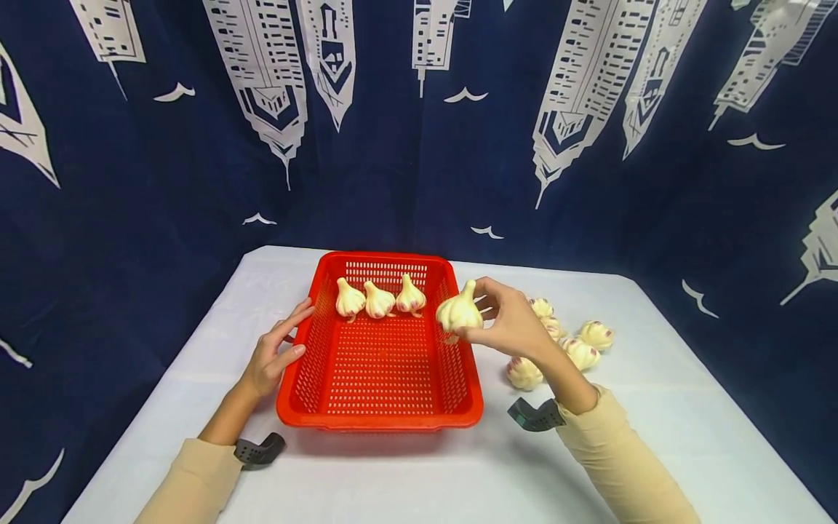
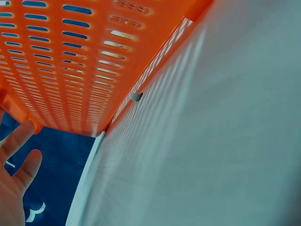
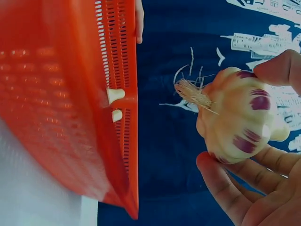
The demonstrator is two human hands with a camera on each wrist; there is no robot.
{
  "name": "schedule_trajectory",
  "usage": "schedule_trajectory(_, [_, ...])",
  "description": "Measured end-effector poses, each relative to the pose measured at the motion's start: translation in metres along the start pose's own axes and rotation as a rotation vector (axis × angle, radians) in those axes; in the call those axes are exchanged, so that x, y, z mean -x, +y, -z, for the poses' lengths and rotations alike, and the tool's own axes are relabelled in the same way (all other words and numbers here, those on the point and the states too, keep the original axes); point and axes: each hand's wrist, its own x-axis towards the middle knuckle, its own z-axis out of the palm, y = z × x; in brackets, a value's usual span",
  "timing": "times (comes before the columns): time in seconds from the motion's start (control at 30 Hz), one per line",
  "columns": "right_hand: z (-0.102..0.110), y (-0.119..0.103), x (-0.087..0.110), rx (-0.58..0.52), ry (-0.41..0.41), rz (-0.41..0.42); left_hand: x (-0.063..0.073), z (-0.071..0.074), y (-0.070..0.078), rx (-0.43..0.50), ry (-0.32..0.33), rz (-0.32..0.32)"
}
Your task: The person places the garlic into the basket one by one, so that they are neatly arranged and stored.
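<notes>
My right hand (image 1: 513, 320) pinches a garlic bulb (image 1: 460, 309) between thumb and fingers, up over the right rim of a red plastic basket (image 1: 380, 421). The right wrist view shows this bulb (image 3: 235, 117) with purple patches and dry roots toward the basket wall. Three more garlic bulbs (image 1: 379, 300) stand in a row along the basket's far end. My left hand (image 1: 268, 360) rests against the basket's left rim with its fingers extended. From the left wrist, its fingertips (image 2: 27, 127) show at the rim of the slotted wall.
Several garlic bulbs (image 1: 581, 353) lie in a loose group on the white table (image 1: 655, 407), right of the basket and partly behind my right hand. A dark blue curtain (image 1: 406, 182) with white building prints hangs behind the table.
</notes>
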Motion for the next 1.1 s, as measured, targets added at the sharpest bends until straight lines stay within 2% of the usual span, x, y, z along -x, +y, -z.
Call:
schedule_trajectory(0.33, [-0.018, -0.011, -0.031, -0.017, -0.145, 0.067, 0.002, -0.002, 0.000, -0.004, -0.003, -0.010])
schedule_trajectory(0.57, [-0.034, -0.017, -0.051, 0.011, -0.187, 0.112, 0.001, -0.002, -0.002, -0.017, -0.013, -0.013])
schedule_trajectory(0.73, [-0.047, -0.018, -0.066, -0.020, -0.236, 0.149, 0.001, -0.002, -0.001, -0.004, -0.007, -0.022])
schedule_trajectory(1.0, [-0.067, -0.024, -0.091, -0.068, -0.309, 0.200, 0.000, 0.002, -0.002, -0.028, -0.027, 0.003])
schedule_trajectory(1.1, [-0.075, -0.026, -0.099, -0.038, -0.328, 0.202, 0.001, 0.002, -0.003, -0.037, -0.039, 0.010])
